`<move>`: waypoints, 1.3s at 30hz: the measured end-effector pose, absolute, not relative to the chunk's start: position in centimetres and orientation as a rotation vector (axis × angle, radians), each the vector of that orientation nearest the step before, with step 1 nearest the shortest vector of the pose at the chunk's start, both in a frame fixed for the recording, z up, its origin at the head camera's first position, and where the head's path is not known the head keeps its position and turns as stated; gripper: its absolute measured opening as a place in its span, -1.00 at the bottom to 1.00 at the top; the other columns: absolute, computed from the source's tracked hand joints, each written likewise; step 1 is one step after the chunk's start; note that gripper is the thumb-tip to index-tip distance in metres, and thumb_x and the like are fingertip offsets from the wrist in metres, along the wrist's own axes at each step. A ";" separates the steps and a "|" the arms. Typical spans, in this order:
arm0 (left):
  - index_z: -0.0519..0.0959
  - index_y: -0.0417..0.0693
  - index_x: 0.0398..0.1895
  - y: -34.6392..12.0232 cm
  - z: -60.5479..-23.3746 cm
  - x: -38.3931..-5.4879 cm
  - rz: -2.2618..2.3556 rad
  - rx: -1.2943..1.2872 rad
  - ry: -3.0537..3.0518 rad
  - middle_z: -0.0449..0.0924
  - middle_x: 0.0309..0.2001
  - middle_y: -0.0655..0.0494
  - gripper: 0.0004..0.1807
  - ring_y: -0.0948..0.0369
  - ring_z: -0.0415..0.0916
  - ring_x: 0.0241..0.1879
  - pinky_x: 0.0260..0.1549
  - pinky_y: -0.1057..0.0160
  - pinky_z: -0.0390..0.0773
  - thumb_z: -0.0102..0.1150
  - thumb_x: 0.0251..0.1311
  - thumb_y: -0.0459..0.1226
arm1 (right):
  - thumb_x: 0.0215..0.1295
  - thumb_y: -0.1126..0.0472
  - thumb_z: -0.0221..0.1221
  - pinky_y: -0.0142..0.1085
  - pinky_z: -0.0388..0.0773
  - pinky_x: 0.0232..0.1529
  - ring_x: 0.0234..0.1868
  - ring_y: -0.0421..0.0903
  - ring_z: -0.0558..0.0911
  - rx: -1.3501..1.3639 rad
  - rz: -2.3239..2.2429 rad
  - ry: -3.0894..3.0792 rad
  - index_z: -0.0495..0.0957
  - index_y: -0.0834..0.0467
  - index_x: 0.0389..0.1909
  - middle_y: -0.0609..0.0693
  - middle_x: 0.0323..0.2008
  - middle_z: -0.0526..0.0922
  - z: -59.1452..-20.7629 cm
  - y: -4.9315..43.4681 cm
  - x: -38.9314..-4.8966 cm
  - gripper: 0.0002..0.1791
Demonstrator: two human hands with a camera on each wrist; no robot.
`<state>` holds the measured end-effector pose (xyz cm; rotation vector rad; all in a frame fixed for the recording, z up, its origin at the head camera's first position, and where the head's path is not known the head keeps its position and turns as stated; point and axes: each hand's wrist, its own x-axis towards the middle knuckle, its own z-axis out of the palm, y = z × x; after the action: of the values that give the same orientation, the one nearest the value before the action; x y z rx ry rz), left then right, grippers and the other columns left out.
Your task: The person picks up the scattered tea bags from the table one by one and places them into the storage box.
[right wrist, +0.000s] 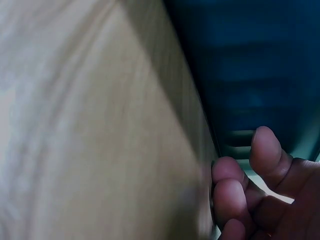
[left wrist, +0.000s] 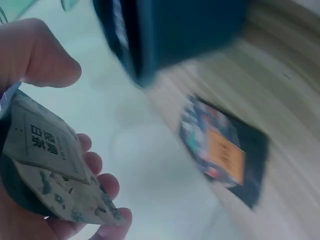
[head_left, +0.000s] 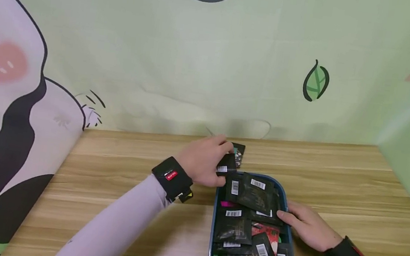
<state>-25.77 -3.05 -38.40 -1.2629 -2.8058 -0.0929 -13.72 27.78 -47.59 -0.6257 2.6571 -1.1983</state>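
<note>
My left hand (head_left: 204, 159) holds a tea sachet (left wrist: 52, 150) just beyond the far left corner of a blue basket (head_left: 212, 237). Pale, with a blue-green floral print, the sachet's front lies against the fingers in the left wrist view; from the head view its black back shows. At the basket's right side my right hand (head_left: 310, 226) grips the rim, thumb over the edge. Its fingers (right wrist: 230, 197) curl low beside the slatted wall in the right wrist view. Several black sachets (head_left: 256, 195) with white barcode labels fill the basket to the rim.
Behind the basket, another sachet (left wrist: 225, 150) with a colourful front and an orange label lies on the wooden table (head_left: 139, 154). A pale green printed backdrop (head_left: 213, 68) rises at the table's far edge. A red packet (head_left: 266, 233) shows among the black ones.
</note>
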 end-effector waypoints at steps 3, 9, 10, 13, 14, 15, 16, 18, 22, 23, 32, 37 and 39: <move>0.46 0.08 0.21 -2.0 -37.5 -24.5 -0.042 -1.324 -2.743 0.38 -0.03 0.17 -0.17 0.27 0.36 -0.18 -0.29 0.32 0.45 0.22 -0.20 0.24 | 0.54 0.02 -0.13 -0.22 0.50 0.10 0.12 -0.22 0.56 -0.631 -1.198 2.662 0.55 -0.02 0.26 -0.17 0.11 0.62 -47.6 27.8 -13.8 -0.57; 0.48 0.08 0.21 0.6 -37.4 -21.8 -0.008 -1.452 -2.648 0.38 -0.02 0.15 -0.12 0.25 0.35 -0.14 -0.27 0.27 0.47 0.17 -0.21 0.32 | 0.54 0.03 -0.14 -0.21 0.49 0.11 0.14 -0.21 0.55 -0.650 -1.200 2.662 0.54 -0.03 0.27 -0.18 0.13 0.62 -47.6 27.8 -13.8 -0.56; 0.48 0.07 0.22 1.0 -37.4 -21.5 -0.010 -1.470 -2.640 0.38 -0.01 0.14 -0.12 0.25 0.34 -0.13 -0.25 0.27 0.47 0.17 -0.20 0.32 | 0.54 0.03 -0.14 -0.21 0.49 0.11 0.13 -0.21 0.56 -0.651 -1.199 2.661 0.54 -0.03 0.27 -0.18 0.12 0.62 -47.7 27.8 -13.8 -0.56; 0.48 0.06 0.26 1.9 -37.6 -20.7 0.006 -1.508 -2.617 0.38 -0.01 0.14 -0.09 0.25 0.34 -0.11 -0.22 0.28 0.48 0.17 -0.20 0.34 | 0.54 0.02 -0.14 -0.21 0.50 0.10 0.12 -0.23 0.56 -0.650 -1.188 2.658 0.54 -0.03 0.27 -0.20 0.11 0.62 -47.8 27.8 -13.9 -0.56; 0.48 0.07 0.26 2.2 -37.6 -20.5 0.011 -1.518 -2.609 0.38 -0.01 0.15 -0.08 0.25 0.34 -0.11 -0.21 0.29 0.48 0.17 -0.20 0.34 | 0.54 0.02 -0.14 -0.22 0.50 0.10 0.11 -0.23 0.56 -0.650 -1.187 2.655 0.54 -0.03 0.28 -0.19 0.11 0.62 -47.8 27.8 -13.9 -0.56; 0.48 0.07 0.26 2.4 -37.6 -20.3 0.015 -1.526 -2.600 0.39 0.00 0.15 -0.08 0.25 0.34 -0.10 -0.20 0.29 0.48 0.17 -0.20 0.34 | 0.54 0.02 -0.15 -0.22 0.50 0.09 0.11 -0.23 0.56 -0.651 -1.184 2.653 0.53 -0.02 0.28 -0.19 0.11 0.62 -47.8 27.8 -13.9 -0.55; 0.48 0.08 0.27 2.6 -37.6 -20.1 0.016 -1.534 -2.594 0.38 0.00 0.15 -0.08 0.25 0.34 -0.09 -0.18 0.28 0.48 0.17 -0.20 0.35 | 0.54 0.02 -0.15 -0.23 0.51 0.09 0.10 -0.24 0.56 -0.651 -1.181 2.653 0.53 -0.01 0.28 -0.18 0.11 0.62 -47.8 27.8 -13.9 -0.55; 0.45 0.11 0.30 2.9 -37.5 -19.8 0.023 -1.552 -2.578 0.36 0.02 0.16 -0.04 0.25 0.33 -0.06 -0.09 0.26 0.46 0.13 -0.19 0.39 | 0.55 0.03 -0.16 -0.23 0.51 0.09 0.10 -0.24 0.56 -0.657 -1.180 2.650 0.52 0.01 0.29 -0.17 0.12 0.62 -47.9 27.9 -13.9 -0.54; 0.24 0.22 0.51 3.0 -37.4 -19.5 -0.014 -1.582 -2.612 0.29 0.30 0.12 0.21 0.18 0.28 0.24 0.23 0.10 0.32 -0.15 -0.23 0.64 | 0.55 0.03 -0.16 -0.22 0.50 0.11 0.13 -0.23 0.56 -0.668 -1.166 2.669 0.52 0.01 0.31 -0.17 0.14 0.61 -47.8 27.9 -13.8 -0.54; 0.16 0.24 0.56 2.8 -37.4 -19.6 -0.033 -1.579 -2.627 0.23 0.40 0.10 0.27 0.16 0.23 0.33 0.30 0.05 0.25 -0.23 -0.26 0.68 | 0.55 0.03 -0.16 -0.21 0.50 0.12 0.13 -0.22 0.55 -0.671 -1.166 2.671 0.52 0.01 0.30 -0.17 0.14 0.61 -47.7 27.9 -13.8 -0.54; -0.04 0.24 0.64 -0.4 -39.2 -25.0 -0.216 -1.288 -2.818 -0.03 0.58 0.01 0.24 -0.07 0.10 0.47 0.35 -0.08 0.20 -0.27 -0.10 0.63 | 0.57 0.02 -0.23 -0.24 0.44 0.16 0.13 -0.23 0.54 -0.585 -1.246 2.577 0.52 0.08 0.29 -0.15 0.11 0.62 -47.5 28.0 -13.8 -0.50; 0.00 0.21 0.64 -2.9 -41.8 -28.4 -0.242 -1.100 -2.963 0.02 0.57 -0.05 0.13 -0.16 0.14 0.44 0.33 -0.09 0.24 -0.17 0.03 0.53 | 0.56 0.00 -0.23 -0.20 0.41 0.19 0.17 -0.20 0.52 -0.549 -1.242 2.581 0.52 0.08 0.30 -0.13 0.14 0.61 -47.6 28.2 -13.9 -0.48; 0.04 0.20 0.63 -3.6 -42.9 -29.2 -0.206 -1.053 -2.982 0.05 0.55 -0.06 0.09 -0.14 0.17 0.43 0.32 -0.09 0.25 -0.15 0.06 0.49 | 0.56 0.00 -0.23 -0.20 0.42 0.18 0.15 -0.20 0.53 -0.553 -1.244 2.578 0.53 0.07 0.29 -0.13 0.12 0.61 -47.7 28.2 -13.9 -0.49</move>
<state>-29.22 -3.62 -42.86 -1.0525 -2.9817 -0.2057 -13.91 28.20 -47.66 -0.5533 2.5780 -1.2442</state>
